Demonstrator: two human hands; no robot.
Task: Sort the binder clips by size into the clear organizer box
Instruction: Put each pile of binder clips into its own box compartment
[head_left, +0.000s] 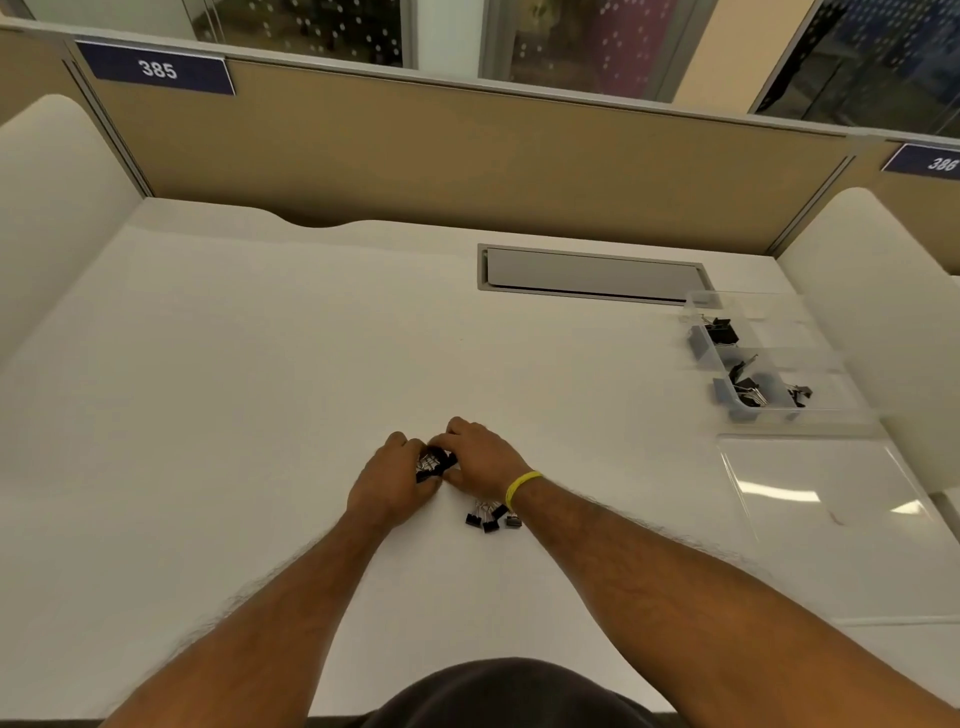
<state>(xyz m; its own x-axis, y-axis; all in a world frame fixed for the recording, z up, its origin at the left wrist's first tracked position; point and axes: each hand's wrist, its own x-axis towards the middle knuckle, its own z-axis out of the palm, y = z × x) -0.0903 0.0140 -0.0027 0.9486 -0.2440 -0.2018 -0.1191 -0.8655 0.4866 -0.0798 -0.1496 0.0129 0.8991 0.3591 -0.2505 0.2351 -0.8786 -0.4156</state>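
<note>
at the middle of the surface (260, 364), in the head view, we see our left hand (392, 480) and right hand (480, 462) pressed close together, the fingers of both curled round a bunch of black binder clips (435, 462) held between them; how many it holds we cannot tell. a few smaller loose clips (488, 517) lie just under the right wrist, beside its yellow wristband (522, 488). the clear organizer box (836, 364) sits well apart, forward and to the right, its long axis running away from us, with clips already in its far and near compartments, so we judge the right hand the nearer one for the carry. its clear lid (810, 483) lies just on our side of it. signs on the partition read "385" (158, 69) and "386" (941, 163); no brand is legible.
</note>
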